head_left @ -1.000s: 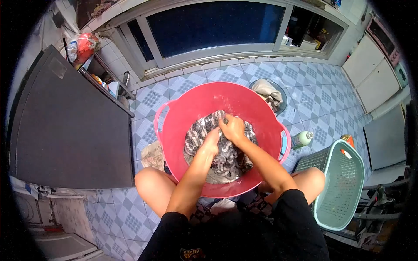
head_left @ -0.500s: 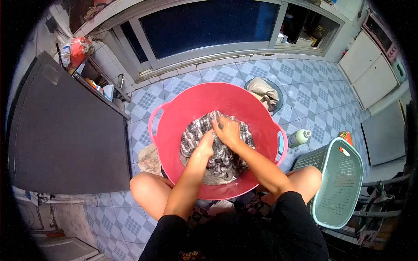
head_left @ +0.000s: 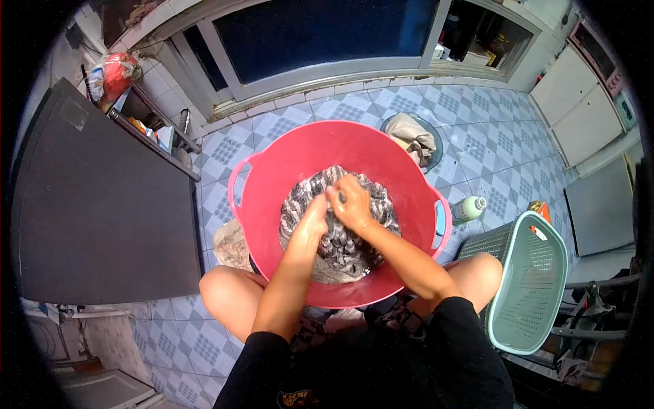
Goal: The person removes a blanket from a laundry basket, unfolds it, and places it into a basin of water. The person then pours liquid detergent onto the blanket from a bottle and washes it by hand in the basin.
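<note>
A pink tub (head_left: 286, 146) with two side handles stands between my knees. In it lies a bunched, wet-looking garment (head_left: 300, 187) with a grey, black and white pattern. My left hand (head_left: 315, 215) is over the middle of the garment, fingers closed on its fabric and mostly hidden from above. Right against it, my right hand (head_left: 351, 202) is curled into a fist, also gripping the cloth. The two hands meet at the fingers. What lies under the garment is hidden.
To the right are a pale green bottle (head_left: 469, 210) and a green laundry basket (head_left: 524, 334). Beyond the tub, a glass basin (head_left: 439, 140) holds cloths (head_left: 412, 133). A dark cabinet-like block (head_left: 102, 211) stands at left, with a stained cloth (head_left: 231, 245) by the tub.
My hands have drawn closer, with the fingers now touching. My left hand has shifted slightly up and left. The view has tilted a little, and the garment's folds have changed.
</note>
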Demonstrator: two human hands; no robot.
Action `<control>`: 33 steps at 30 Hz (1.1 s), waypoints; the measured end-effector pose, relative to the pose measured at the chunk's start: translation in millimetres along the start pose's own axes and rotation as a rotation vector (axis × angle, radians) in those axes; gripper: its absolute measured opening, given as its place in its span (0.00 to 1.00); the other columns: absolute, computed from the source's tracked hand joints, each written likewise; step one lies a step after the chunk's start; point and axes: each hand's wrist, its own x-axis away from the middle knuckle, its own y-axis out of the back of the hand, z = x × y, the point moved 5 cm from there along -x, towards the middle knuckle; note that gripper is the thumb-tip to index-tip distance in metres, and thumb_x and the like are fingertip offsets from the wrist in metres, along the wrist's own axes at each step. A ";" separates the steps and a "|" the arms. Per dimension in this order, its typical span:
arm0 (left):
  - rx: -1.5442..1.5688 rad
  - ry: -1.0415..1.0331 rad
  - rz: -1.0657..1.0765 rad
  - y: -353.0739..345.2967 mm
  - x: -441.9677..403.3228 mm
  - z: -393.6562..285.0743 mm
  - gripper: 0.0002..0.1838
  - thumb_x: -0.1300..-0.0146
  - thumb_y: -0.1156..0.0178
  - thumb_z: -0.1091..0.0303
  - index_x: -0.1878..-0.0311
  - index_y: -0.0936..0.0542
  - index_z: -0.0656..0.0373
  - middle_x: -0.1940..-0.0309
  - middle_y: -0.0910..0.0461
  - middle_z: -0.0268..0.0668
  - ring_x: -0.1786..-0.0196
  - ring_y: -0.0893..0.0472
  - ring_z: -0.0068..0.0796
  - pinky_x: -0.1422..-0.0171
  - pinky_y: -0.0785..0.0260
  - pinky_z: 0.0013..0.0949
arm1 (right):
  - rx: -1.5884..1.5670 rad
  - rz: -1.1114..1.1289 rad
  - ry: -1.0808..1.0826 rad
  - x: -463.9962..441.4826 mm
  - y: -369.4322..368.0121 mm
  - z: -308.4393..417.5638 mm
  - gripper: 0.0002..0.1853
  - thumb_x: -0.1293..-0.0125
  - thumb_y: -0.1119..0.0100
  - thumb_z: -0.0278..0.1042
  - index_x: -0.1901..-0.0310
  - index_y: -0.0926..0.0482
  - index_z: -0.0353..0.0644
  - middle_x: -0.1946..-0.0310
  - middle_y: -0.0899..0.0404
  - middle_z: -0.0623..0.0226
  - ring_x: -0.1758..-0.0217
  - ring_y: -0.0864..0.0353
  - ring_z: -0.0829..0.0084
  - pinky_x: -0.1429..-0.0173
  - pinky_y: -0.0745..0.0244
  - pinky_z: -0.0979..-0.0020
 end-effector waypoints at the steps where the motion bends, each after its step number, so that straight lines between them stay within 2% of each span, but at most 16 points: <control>1: 0.004 0.007 -0.009 20.1 -11.2 14.4 0.16 0.35 0.56 0.55 0.53 0.27 0.54 0.57 0.26 0.34 0.52 0.29 0.25 0.51 0.35 0.30 | -0.088 -0.015 0.097 5.6 0.7 23.9 0.08 0.45 0.45 0.39 0.75 0.27 0.45 0.71 0.27 0.64 0.74 0.25 0.60 0.74 0.29 0.65; 3: 0.327 -0.262 0.453 38.3 -23.6 19.0 0.16 0.36 0.54 0.57 0.50 0.29 0.54 0.55 0.29 0.35 0.49 0.32 0.28 0.49 0.37 0.32 | -0.137 0.065 0.335 23.3 -5.1 59.8 0.07 0.47 0.43 0.39 0.73 0.26 0.47 0.70 0.28 0.66 0.74 0.24 0.61 0.74 0.29 0.66; 5: 0.615 0.025 1.105 8.3 3.7 3.3 0.20 0.38 0.51 0.57 0.45 0.33 0.55 0.54 0.30 0.38 0.49 0.32 0.33 0.48 0.38 0.37 | -0.061 0.178 0.309 30.1 -17.7 50.4 0.07 0.48 0.44 0.40 0.74 0.26 0.47 0.70 0.27 0.65 0.74 0.24 0.61 0.70 0.28 0.62; 8: 0.024 -0.067 -0.003 20.1 -7.8 14.6 0.25 0.39 0.50 0.56 0.42 0.36 0.58 0.50 0.31 0.40 0.46 0.33 0.36 0.45 0.40 0.41 | 0.113 0.205 0.044 6.9 -21.0 6.8 0.09 0.46 0.46 0.42 0.73 0.24 0.46 0.71 0.25 0.62 0.74 0.24 0.58 0.68 0.29 0.59; 9: -0.232 0.122 -0.199 -16.1 41.0 -22.1 0.24 0.39 0.49 0.55 0.44 0.33 0.60 0.48 0.30 0.39 0.45 0.32 0.31 0.44 0.38 0.38 | 0.163 0.145 -0.052 -6.8 -15.3 -15.0 0.10 0.44 0.47 0.41 0.73 0.24 0.44 0.73 0.25 0.59 0.74 0.25 0.56 0.68 0.29 0.58; 12: -0.229 0.158 -0.135 0.4 0.8 -2.3 0.21 0.39 0.49 0.55 0.49 0.29 0.61 0.50 0.27 0.39 0.48 0.28 0.28 0.47 0.33 0.36 | 0.246 0.074 -0.221 -19.1 -1.5 -40.1 0.11 0.43 0.47 0.41 0.71 0.24 0.41 0.74 0.23 0.58 0.72 0.24 0.55 0.66 0.29 0.58; 13: 0.045 0.156 0.095 -7.8 2.1 -5.5 0.18 0.38 0.49 0.56 0.53 0.26 0.59 0.57 0.23 0.37 0.57 0.23 0.30 0.54 0.28 0.34 | 0.273 0.081 -0.294 -17.7 0.9 -45.9 0.12 0.43 0.47 0.42 0.69 0.23 0.41 0.72 0.22 0.58 0.70 0.23 0.55 0.64 0.28 0.60; 16: 0.051 -0.084 0.063 9.1 2.5 -30.2 0.16 0.36 0.51 0.57 0.57 0.25 0.60 0.62 0.21 0.38 0.62 0.21 0.31 0.58 0.27 0.34 | 0.120 0.071 -0.237 -28.8 5.8 -56.7 0.16 0.44 0.45 0.45 0.62 0.23 0.42 0.68 0.21 0.59 0.62 0.22 0.57 0.59 0.28 0.61; 18: 0.063 -0.137 0.099 7.2 5.2 -33.7 0.16 0.35 0.51 0.57 0.59 0.24 0.61 0.65 0.22 0.37 0.63 0.22 0.29 0.58 0.28 0.31 | -0.254 0.371 -0.208 -26.6 -14.8 -50.9 0.25 0.47 0.42 0.51 0.51 0.26 0.43 0.60 0.22 0.53 0.54 0.23 0.57 0.50 0.30 0.63; 20: -0.099 -0.337 0.050 1.7 9.2 -39.3 0.15 0.35 0.51 0.56 0.60 0.24 0.60 0.66 0.23 0.34 0.64 0.24 0.25 0.59 0.30 0.28 | 0.113 0.500 0.108 -15.6 -14.4 -23.6 0.27 0.47 0.40 0.51 0.51 0.27 0.41 0.60 0.22 0.51 0.54 0.23 0.60 0.52 0.30 0.66; 23: -0.255 -0.363 0.084 3.4 8.9 -40.1 0.16 0.35 0.51 0.56 0.59 0.25 0.61 0.64 0.24 0.33 0.61 0.25 0.24 0.56 0.32 0.28 | -0.049 0.657 -0.221 -22.0 -10.9 -41.8 0.26 0.53 0.35 0.52 0.61 0.23 0.38 0.67 0.20 0.56 0.62 0.22 0.61 0.54 0.32 0.62; 26: -0.408 -0.393 0.133 -2.1 8.9 -42.5 0.17 0.35 0.51 0.56 0.58 0.26 0.61 0.62 0.25 0.33 0.59 0.27 0.23 0.53 0.35 0.28 | -0.720 0.441 -0.481 -33.2 15.6 -38.3 0.07 0.48 0.36 0.30 0.70 0.22 0.36 0.75 0.23 0.74 0.71 0.28 0.85 0.67 0.32 0.80; 28: -0.947 -0.290 0.318 -11.6 15.8 -29.7 0.24 0.38 0.49 0.52 0.50 0.29 0.64 0.54 0.26 0.38 0.52 0.27 0.31 0.48 0.36 0.31 | -0.917 0.274 -0.510 -37.8 28.0 -43.4 0.06 0.48 0.37 0.30 0.71 0.23 0.38 0.75 0.24 0.75 0.72 0.28 0.85 0.68 0.33 0.81; 30: -1.050 -0.348 0.204 -2.2 14.8 -20.7 0.28 0.45 0.42 0.47 0.48 0.27 0.60 0.51 0.25 0.44 0.46 0.28 0.38 0.43 0.38 0.36 | -1.006 0.208 -0.578 -37.3 38.0 -49.9 0.06 0.48 0.37 0.29 0.71 0.24 0.40 0.75 0.24 0.75 0.72 0.28 0.84 0.67 0.34 0.82; 32: -1.615 -0.364 -0.019 13.5 9.3 -18.9 0.33 0.51 0.38 0.45 0.50 0.27 0.65 0.57 0.24 0.50 0.52 0.25 0.38 0.46 0.36 0.31 | -1.198 -0.008 -0.537 -42.3 51.3 -62.1 0.06 0.45 0.42 0.30 0.68 0.26 0.38 0.72 0.24 0.69 0.68 0.24 0.77 0.60 0.28 0.73; 33: -1.524 -0.328 -0.035 26.1 0.1 -18.0 0.33 0.52 0.37 0.46 0.50 0.27 0.64 0.57 0.24 0.51 0.51 0.25 0.40 0.45 0.36 0.31 | -1.292 -0.062 -0.611 -42.2 52.2 -68.8 0.05 0.43 0.44 0.31 0.68 0.26 0.39 0.73 0.25 0.70 0.68 0.24 0.77 0.61 0.29 0.73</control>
